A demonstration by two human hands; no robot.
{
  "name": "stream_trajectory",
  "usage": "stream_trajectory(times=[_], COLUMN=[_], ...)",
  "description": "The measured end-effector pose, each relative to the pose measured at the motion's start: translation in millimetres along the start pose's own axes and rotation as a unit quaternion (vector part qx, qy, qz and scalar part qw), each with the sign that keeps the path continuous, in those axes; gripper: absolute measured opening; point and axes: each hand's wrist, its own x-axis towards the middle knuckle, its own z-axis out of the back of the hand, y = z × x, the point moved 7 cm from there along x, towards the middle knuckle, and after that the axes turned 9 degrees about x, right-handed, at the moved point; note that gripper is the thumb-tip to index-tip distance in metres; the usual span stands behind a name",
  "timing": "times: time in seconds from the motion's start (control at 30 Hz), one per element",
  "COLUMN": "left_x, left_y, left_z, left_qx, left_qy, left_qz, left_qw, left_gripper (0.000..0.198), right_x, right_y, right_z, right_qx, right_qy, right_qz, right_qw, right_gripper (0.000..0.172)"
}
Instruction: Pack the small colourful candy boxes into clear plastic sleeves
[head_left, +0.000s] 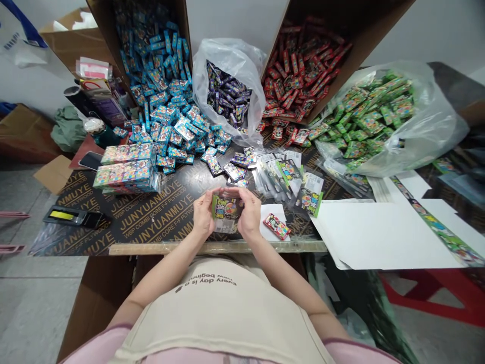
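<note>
My left hand [204, 214] and my right hand [250, 214] close around the two sides of a printed packet [226, 208], held upright near the table's front edge. Dark with green and purple print, it has a pale label at its lower part; whether anything is inside cannot be seen. Just right of my right hand, a small red candy-like box [277, 226] lies on white paper [268, 210]. Flat clear-and-black printed pouches [280, 174] fan out beyond it. Several small purple-black boxes [235, 172] lie loose behind my hands.
Blue boxes [182, 129] spill from a carton at the back left. A plastic bag [202, 76] holds purple boxes, a carton holds red boxes [291, 71], another bag holds green boxes [373, 111]. Wrapped stacks [127, 169] and a black tape dispenser [76, 217] sit left; white card sheets [379, 232] right.
</note>
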Motion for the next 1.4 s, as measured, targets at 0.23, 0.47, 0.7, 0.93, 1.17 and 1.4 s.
stream_trajectory(times=[0.23, 0.47, 0.7, 0.93, 1.17, 1.4], left_x=[2, -33, -35, -19, -19, -49], left_y=[-27, -89, -95, -92, -95, -88], left_z=[6.3, -7.5, -11.2, -5.9, -13.5, -5.6], left_qx=[0.151, 0.430, 0.474, 0.480, 0.520, 0.562], left_qy=[0.082, 0.182, 0.211, 0.193, 0.210, 0.251], left_qz=[0.045, -0.315, -0.345, -0.223, -0.268, -0.442], left_qw=[0.984, 0.826, 0.782, 0.826, 0.783, 0.652], left_gripper=[0.016, 0.010, 0.008, 0.007, 0.012, 0.015], right_x=[6, -11, -20, -13, -8, -22], right_y=[-10, 26, 26, 22, 30, 32], right_z=[9, 11, 12, 10, 6, 18], right_qx=[-0.002, -0.173, -0.195, -0.155, -0.183, -0.243], right_qy=[0.097, 0.163, 0.179, 0.152, 0.162, 0.234], right_qz=[-0.128, 0.098, 0.077, -0.022, -0.009, 0.147], right_qw=[0.987, 0.966, 0.961, 0.976, 0.970, 0.930], right_gripper=[0.015, 0.007, 0.016, 0.015, 0.015, 0.017])
